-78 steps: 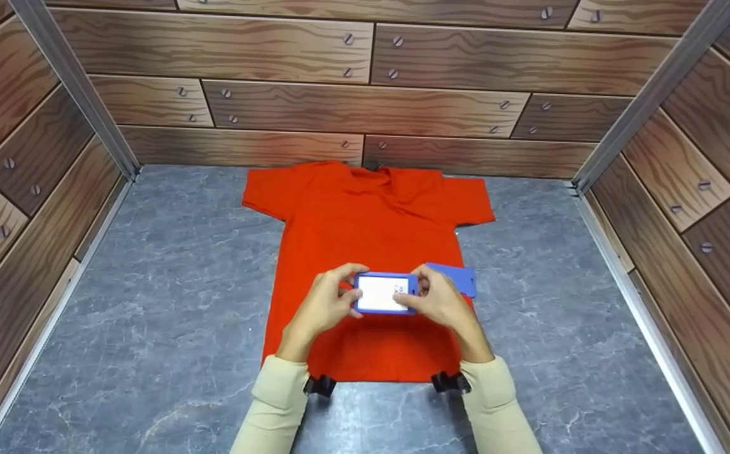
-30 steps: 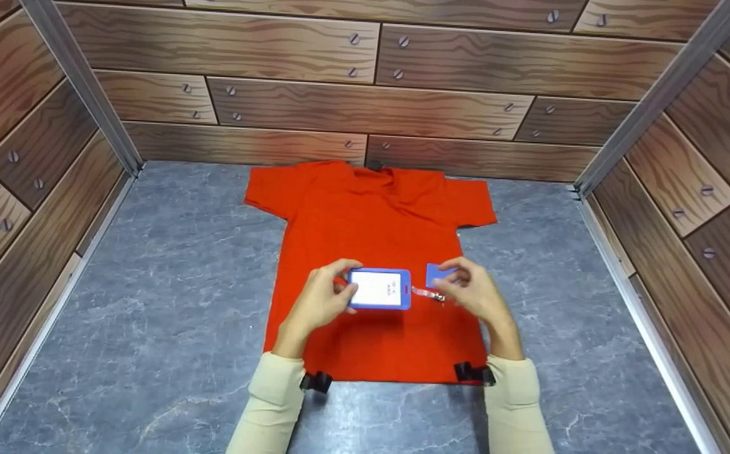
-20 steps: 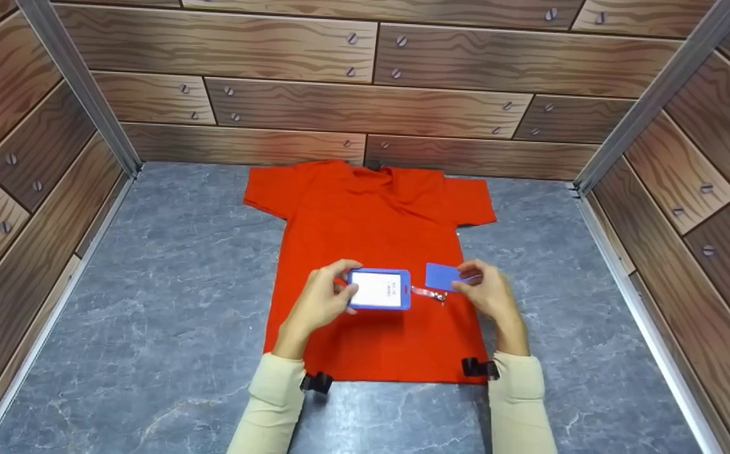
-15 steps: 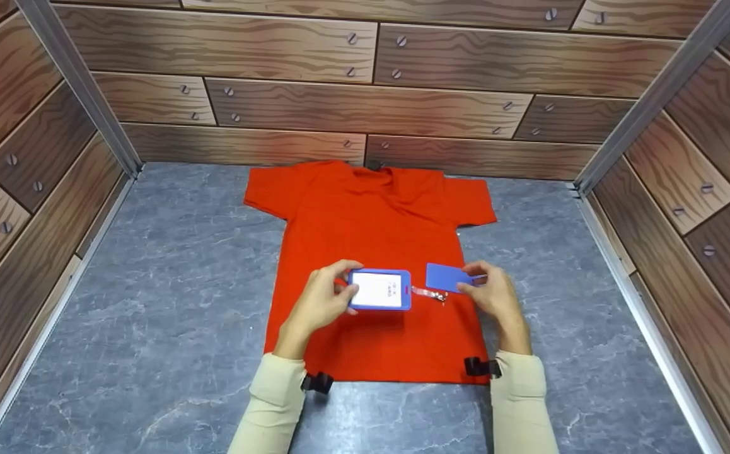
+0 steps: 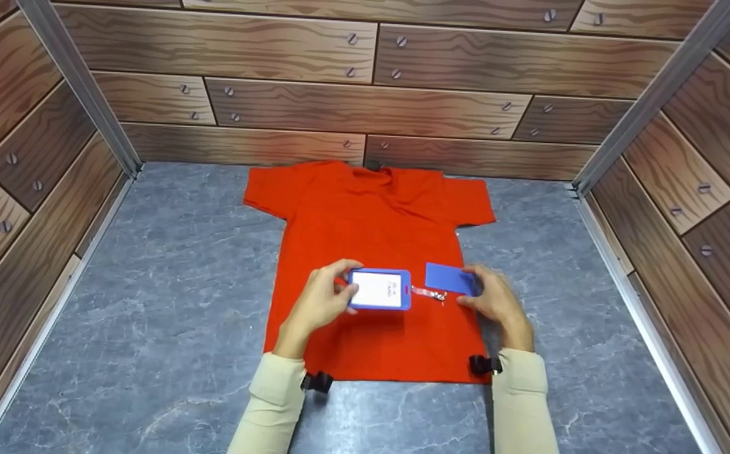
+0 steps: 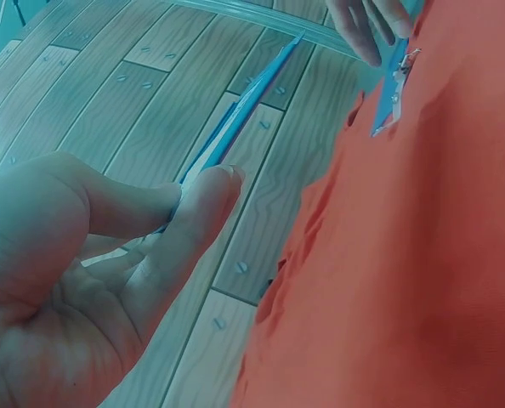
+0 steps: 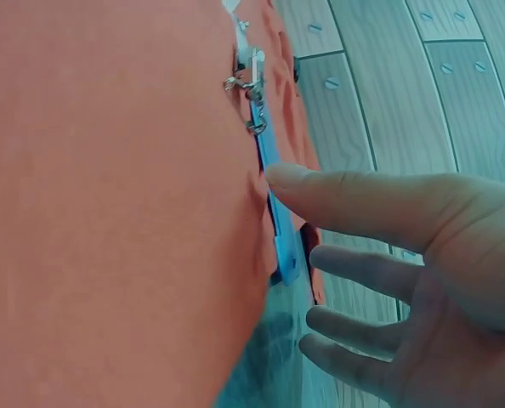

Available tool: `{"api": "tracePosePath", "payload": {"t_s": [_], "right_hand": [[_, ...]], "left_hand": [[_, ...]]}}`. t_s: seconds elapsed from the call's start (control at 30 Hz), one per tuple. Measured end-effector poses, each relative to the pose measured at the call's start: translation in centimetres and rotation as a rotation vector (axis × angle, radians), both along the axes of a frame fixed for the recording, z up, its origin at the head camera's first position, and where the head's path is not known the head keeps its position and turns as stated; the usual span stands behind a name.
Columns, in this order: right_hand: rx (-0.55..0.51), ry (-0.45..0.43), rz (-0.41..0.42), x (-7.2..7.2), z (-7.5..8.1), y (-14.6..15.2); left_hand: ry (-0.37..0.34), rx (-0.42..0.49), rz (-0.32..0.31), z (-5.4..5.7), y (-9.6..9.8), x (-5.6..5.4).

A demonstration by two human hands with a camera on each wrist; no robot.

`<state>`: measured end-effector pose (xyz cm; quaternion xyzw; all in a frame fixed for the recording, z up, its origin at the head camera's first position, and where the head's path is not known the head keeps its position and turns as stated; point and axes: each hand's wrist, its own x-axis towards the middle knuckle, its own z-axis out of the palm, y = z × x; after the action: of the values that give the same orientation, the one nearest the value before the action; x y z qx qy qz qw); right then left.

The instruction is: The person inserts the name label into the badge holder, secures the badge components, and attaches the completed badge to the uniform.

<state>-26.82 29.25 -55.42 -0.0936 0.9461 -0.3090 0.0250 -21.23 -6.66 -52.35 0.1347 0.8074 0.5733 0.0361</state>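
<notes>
My left hand [image 5: 324, 296] pinches a blue badge holder [image 5: 406, 302] by its left end, thumb on top. A white printed card [image 5: 374, 289] shows in the holder's window. In the left wrist view the holder [image 6: 244, 106] is edge-on, raised above the shirt. My right hand [image 5: 494, 299] is at the right end of a flat blue panel [image 5: 444, 277] lying on the red T-shirt [image 5: 365, 233]. Its thumb and fingers are spread across that end; the thumb tip looks close to the panel [image 7: 278, 212] in the right wrist view, contact unclear.
A short clear strap with a metal clip [image 5: 437, 295] lies on the shirt beside the panel. The shirt is spread on a grey marbled surface [image 5: 188, 271]. Wood-patterned walls [image 5: 226, 50] with metal corner posts [image 5: 81, 88] enclose three sides.
Earlier both hands held the badge holder. My right hand has left it and moved right to the panel's right end, its thumb and fingers now wider apart. The strap and clip came into view.
</notes>
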Motion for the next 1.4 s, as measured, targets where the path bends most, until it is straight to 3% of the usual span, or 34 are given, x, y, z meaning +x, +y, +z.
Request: {"api": "tracePosePath", "payload": {"t_s": [0.17, 0.43, 0.67, 0.9, 1.4], "right_hand": [[0.015, 0.015, 0.016, 0.0, -0.2, 0.0], [0.059, 0.039, -0.003, 0.2, 0.0, -0.1], [0.108, 0.01, -0.016, 0.3, 0.2, 0.0], [0.125, 0.031, 0.006, 0.5, 0.3, 0.1], [0.068, -0.045, 0.013, 0.7, 1.1, 0.8]], "left_hand": [[-0.016, 0.027, -0.004, -0.1, 0.0, -0.1], [-0.017, 0.001, 0.007, -0.2, 0.0, -0.1], [-0.018, -0.011, 0.009, -0.1, 0.0, -0.1], [-0.024, -0.024, -0.001, -0.1, -0.2, -0.1], [-0.046, 0.011, -0.01, -0.3, -0.7, -0.2]]}}
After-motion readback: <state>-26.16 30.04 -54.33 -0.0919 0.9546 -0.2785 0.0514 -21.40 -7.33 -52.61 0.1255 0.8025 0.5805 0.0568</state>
